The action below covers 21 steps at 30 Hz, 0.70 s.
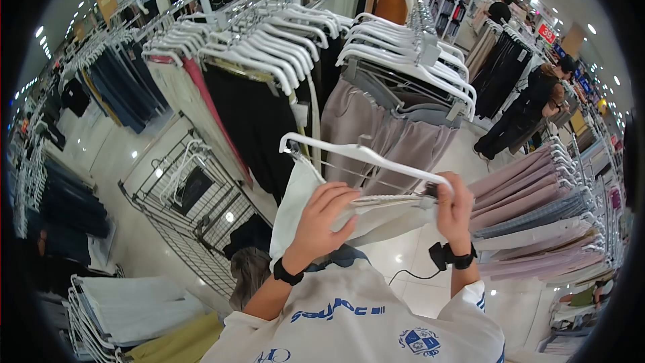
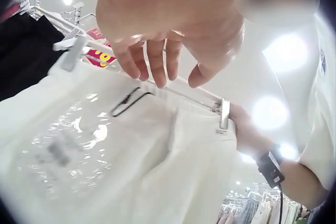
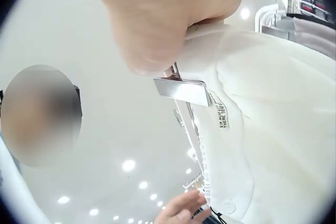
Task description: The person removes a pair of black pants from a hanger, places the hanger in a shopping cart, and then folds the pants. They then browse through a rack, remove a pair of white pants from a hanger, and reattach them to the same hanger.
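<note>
White trousers (image 1: 290,205) hang by metal clips from a white clothes hanger (image 1: 366,155) in front of the person. My right hand (image 1: 455,210) grips the hanger's right end at the corner of the waistband. A silver clip (image 3: 181,90) sits just below that hand in the right wrist view, beside a small printed label. My left hand (image 1: 321,220) is over the waistband, its fingers extended and slightly bent. In the left wrist view those fingers (image 2: 155,64) point down at the waistband's upper edge. A clear plastic patch (image 2: 68,142) and a thin black loop lie on the trousers.
Ahead stands a rack of white hangers (image 1: 269,47) with black, grey and mauve trousers. A wire cart (image 1: 195,218) holding hangers and dark items is at left. Pink and white trousers (image 1: 531,202) hang at right. Another person (image 1: 534,104) stands farther back.
</note>
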### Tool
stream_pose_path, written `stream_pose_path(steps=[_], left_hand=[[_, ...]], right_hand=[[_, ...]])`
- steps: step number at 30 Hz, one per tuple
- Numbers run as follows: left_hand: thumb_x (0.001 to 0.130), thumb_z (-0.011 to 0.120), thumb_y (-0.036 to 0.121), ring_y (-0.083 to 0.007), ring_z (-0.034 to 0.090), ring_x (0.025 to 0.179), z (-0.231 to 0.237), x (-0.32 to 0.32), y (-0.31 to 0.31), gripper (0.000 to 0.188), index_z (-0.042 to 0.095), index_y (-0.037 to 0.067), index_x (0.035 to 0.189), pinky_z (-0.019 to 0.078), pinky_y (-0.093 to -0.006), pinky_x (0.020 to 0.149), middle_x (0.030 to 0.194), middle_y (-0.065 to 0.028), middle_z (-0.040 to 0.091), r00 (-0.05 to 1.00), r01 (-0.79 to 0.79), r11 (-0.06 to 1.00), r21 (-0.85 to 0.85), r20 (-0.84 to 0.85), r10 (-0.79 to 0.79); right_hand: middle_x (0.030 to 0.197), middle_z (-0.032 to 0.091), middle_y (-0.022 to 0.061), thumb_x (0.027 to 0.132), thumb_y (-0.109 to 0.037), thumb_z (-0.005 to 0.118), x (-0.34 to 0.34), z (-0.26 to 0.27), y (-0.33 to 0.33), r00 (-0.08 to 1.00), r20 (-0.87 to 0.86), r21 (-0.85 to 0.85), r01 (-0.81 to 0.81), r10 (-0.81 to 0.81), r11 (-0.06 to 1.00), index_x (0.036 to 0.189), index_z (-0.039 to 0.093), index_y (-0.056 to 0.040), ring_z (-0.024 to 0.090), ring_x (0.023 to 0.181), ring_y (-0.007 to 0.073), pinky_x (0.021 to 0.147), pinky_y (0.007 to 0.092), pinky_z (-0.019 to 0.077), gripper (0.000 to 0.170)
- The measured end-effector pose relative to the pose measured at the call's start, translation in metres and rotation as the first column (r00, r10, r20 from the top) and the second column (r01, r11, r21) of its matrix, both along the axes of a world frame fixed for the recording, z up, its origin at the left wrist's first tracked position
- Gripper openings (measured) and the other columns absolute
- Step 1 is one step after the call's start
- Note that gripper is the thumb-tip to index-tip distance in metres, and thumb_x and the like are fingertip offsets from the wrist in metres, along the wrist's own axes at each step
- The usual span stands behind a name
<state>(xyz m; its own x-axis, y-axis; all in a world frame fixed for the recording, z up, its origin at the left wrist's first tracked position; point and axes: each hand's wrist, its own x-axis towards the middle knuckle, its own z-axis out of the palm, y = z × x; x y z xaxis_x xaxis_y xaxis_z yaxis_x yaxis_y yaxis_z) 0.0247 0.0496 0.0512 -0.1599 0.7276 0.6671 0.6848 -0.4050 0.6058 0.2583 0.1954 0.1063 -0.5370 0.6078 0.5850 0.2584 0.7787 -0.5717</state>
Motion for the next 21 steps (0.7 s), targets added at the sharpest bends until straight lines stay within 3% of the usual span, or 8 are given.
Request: stream_pose_path(steps=[3, 5, 10, 13, 17, 19, 20, 21], left_hand=[[0.072, 0.071, 0.0, -0.0342, 0.056, 0.11, -0.006, -0.014, 0.01, 0.038, 0.064, 0.002, 0.11, 0.0458, -0.0411, 0.095, 0.113, -0.0133, 0.063, 0.997, -0.052, 0.998, 0.025, 0.053, 0.051], [0.072, 0.07, -0.002, -0.0329, 0.055, 0.11, -0.009, -0.024, 0.017, 0.04, 0.063, 0.002, 0.111, 0.0461, -0.0397, 0.092, 0.114, -0.0137, 0.062, 0.978, -0.2, 0.978, 0.054, 0.072, 0.196], [0.078, 0.069, -0.001, -0.0261, 0.055, 0.112, -0.018, -0.041, 0.034, 0.043, 0.059, 0.005, 0.119, 0.0466, -0.0371, 0.09, 0.124, -0.0106, 0.059, 0.935, -0.272, 0.96, -0.061, 0.22, 0.279], [0.078, 0.07, 0.001, -0.0261, 0.055, 0.114, -0.029, -0.043, 0.041, 0.044, 0.059, 0.006, 0.12, 0.0468, -0.0375, 0.091, 0.126, -0.0096, 0.059, 0.933, -0.274, 0.951, -0.143, 0.202, 0.299], [0.079, 0.072, 0.005, -0.0268, 0.054, 0.116, -0.054, -0.039, 0.047, 0.045, 0.058, 0.006, 0.121, 0.0467, -0.0382, 0.092, 0.127, -0.0096, 0.058, 0.95, -0.253, 0.951, -0.176, 0.14, 0.279], [0.08, 0.074, 0.009, -0.028, 0.053, 0.117, -0.06, -0.034, 0.047, 0.044, 0.058, 0.007, 0.121, 0.046, -0.0385, 0.094, 0.127, -0.0106, 0.058, 0.962, -0.2, 0.948, -0.247, 0.135, 0.239], [0.081, 0.075, 0.015, -0.0356, 0.053, 0.116, -0.06, -0.033, 0.049, 0.043, 0.059, 0.004, 0.12, 0.0419, -0.0412, 0.101, 0.123, -0.0161, 0.059, 0.956, -0.191, 0.947, -0.257, 0.17, 0.239], [0.081, 0.075, 0.015, -0.0356, 0.053, 0.116, -0.066, -0.032, 0.049, 0.043, 0.059, 0.004, 0.12, 0.0419, -0.0412, 0.101, 0.123, -0.0161, 0.059, 0.956, -0.196, 0.948, -0.251, 0.167, 0.242]], right_hand=[[0.081, 0.064, 0.0087, 0.105, -0.025, 0.045, 0.027, 0.011, 0.022, 0.995, -0.085, 0.01, 0.061, -0.06, 0.998, 0.102, 0.059, 0.0035, 0.062, 0.07, 0.0147, 0.066, 0.0272, 0.0483, 0.031], [0.079, 0.065, 0.0079, 0.104, -0.028, 0.047, 0.036, 0.024, 0.032, 0.962, -0.261, -0.024, 0.075, -0.078, 0.997, 0.101, 0.061, 0.0026, 0.059, 0.068, 0.0126, 0.062, 0.0256, 0.0447, 0.034], [0.087, 0.061, 0.0047, 0.106, -0.027, 0.043, 0.05, 0.038, 0.065, 0.9, -0.427, -0.085, 0.059, -0.09, 0.995, 0.102, 0.059, 0.0033, 0.057, 0.074, 0.0089, 0.066, 0.0231, 0.045, 0.034], [0.088, 0.06, 0.0036, 0.106, -0.027, 0.045, 0.052, 0.043, 0.083, 0.93, -0.342, 0.038, 0.157, -0.135, 0.987, 0.101, 0.059, 0.0029, 0.054, 0.074, 0.0075, 0.065, 0.0224, 0.0427, 0.034], [0.081, 0.06, 0.001, 0.105, -0.026, 0.047, 0.046, 0.037, 0.102, 0.91, -0.403, -0.047, 0.088, -0.099, 0.995, 0.101, 0.062, 0.0022, 0.045, 0.069, 0.0058, 0.061, 0.0229, 0.0363, 0.032], [0.077, 0.06, -0.0004, 0.104, -0.026, 0.049, 0.043, 0.04, 0.107, 0.926, -0.358, 0.0, 0.126, -0.118, 0.992, 0.102, 0.063, 0.0012, 0.044, 0.069, 0.0054, 0.061, 0.0231, 0.0363, 0.031], [0.077, 0.06, -0.0005, 0.104, -0.027, 0.049, 0.037, 0.042, 0.109, 0.927, -0.357, 0.007, 0.122, -0.111, 0.993, 0.102, 0.063, 0.0008, 0.044, 0.068, 0.0052, 0.061, 0.0229, 0.0363, 0.031], [0.077, 0.06, -0.0005, 0.104, -0.028, 0.05, 0.034, 0.045, 0.112, 0.928, -0.356, 0.014, 0.117, -0.105, 0.993, 0.102, 0.064, 0.0004, 0.043, 0.068, 0.005, 0.061, 0.0227, 0.0363, 0.032]])
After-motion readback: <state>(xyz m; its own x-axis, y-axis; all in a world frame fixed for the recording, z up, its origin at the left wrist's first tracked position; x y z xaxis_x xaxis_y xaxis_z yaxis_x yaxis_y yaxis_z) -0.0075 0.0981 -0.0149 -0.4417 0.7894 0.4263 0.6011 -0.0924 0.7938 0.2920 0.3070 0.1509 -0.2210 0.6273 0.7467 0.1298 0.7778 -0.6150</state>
